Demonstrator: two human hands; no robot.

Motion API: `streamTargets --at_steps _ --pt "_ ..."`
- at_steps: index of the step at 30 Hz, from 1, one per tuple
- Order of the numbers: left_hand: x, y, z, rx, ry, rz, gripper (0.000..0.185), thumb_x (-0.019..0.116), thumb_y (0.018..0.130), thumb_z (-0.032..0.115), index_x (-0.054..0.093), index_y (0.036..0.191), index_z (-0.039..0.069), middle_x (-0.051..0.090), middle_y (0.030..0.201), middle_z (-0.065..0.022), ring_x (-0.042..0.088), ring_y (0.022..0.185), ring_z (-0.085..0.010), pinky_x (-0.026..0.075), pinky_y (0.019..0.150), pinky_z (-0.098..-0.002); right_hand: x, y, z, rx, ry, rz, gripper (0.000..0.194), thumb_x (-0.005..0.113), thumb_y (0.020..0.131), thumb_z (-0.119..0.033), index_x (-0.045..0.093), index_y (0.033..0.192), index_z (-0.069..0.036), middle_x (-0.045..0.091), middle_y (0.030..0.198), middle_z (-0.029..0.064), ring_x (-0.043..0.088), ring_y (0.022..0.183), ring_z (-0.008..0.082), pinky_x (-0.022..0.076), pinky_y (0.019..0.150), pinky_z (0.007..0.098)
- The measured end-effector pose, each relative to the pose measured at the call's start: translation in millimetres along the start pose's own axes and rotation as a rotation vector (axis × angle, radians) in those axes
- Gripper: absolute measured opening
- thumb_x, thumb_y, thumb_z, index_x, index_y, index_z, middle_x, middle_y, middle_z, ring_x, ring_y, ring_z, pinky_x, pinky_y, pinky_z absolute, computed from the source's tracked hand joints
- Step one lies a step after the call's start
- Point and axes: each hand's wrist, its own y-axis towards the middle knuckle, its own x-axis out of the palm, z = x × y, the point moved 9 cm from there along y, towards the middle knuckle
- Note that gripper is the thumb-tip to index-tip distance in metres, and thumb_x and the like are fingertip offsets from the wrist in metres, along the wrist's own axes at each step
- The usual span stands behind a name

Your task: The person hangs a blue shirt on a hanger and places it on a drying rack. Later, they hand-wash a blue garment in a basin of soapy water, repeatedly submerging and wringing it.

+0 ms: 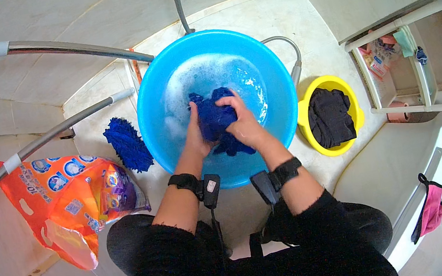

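A large blue plastic basin stands on the floor before me, with sudsy water in it. Over the water, both my hands grip a bunched, wet dark-blue cloth. My left hand clasps its left side, fingers mostly hidden behind the fabric. On the right side, my right hand holds it with curled fingers and the thumb across the front. Part of the cloth hangs down towards the near side of the basin. Whether its lower end touches the water, I cannot tell.
Left of the basin lie a shaggy blue cloth and an orange detergent bag, near metal rails. A yellow basin holds folded dark cloth at right. A grey hose stands behind; a pink cloth hangs at lower right.
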Motion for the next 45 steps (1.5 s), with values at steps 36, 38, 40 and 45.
streamTargets --at_steps 36,38,40,45 --pt "-25.8 -2.6 1.3 -0.216 2.206 0.344 0.095 0.07 0.069 0.058 0.019 0.146 0.034 -0.011 0.153 -0.017 -0.003 0.138 -0.0473 0.017 0.1 -0.0698 6.0 -14.3 81.9 0.551 -1.058 -0.569 0.103 0.072 0.066 -0.059 0.005 0.144 -0.045 -0.018 0.152 0.0117 -0.004 0.134 0.0531 0.0352 0.088 0.0725" --pt "-41.2 6.0 -5.9 -0.254 2.229 0.36 0.091 0.068 0.073 0.056 0.019 0.146 0.035 -0.01 0.153 -0.0158 0.0 0.138 -0.0464 0.018 0.1 -0.0688 20.3 -12.1 99.4 0.563 -1.162 -0.608 0.099 0.069 0.07 -0.059 0.005 0.144 -0.045 -0.018 0.152 0.0119 -0.004 0.134 0.0542 0.0369 0.086 0.0723" --pt "-38.3 3.9 -7.8 -0.298 2.245 0.361 0.081 0.061 0.079 0.056 0.02 0.146 0.035 -0.005 0.154 -0.0138 0.006 0.138 -0.0444 0.02 0.103 -0.0633 26.9 -11.2 109.9 0.554 -1.267 -0.636 0.091 0.066 0.076 -0.053 0.006 0.144 -0.046 -0.018 0.152 0.0131 -0.002 0.133 0.0559 0.039 0.082 0.0725" --pt "-49.8 22.2 -11.8 -0.108 2.076 0.246 0.077 0.05 0.082 0.062 0.028 0.144 0.023 0.02 0.15 -0.0174 0.028 0.133 -0.0407 0.025 0.104 -0.0558 16.5 6.1 97.4 0.495 -1.078 -0.451 0.061 0.055 0.084 -0.022 0.031 0.14 -0.031 0.002 0.152 0.0193 0.02 0.13 0.0527 0.0441 0.089 0.0582"
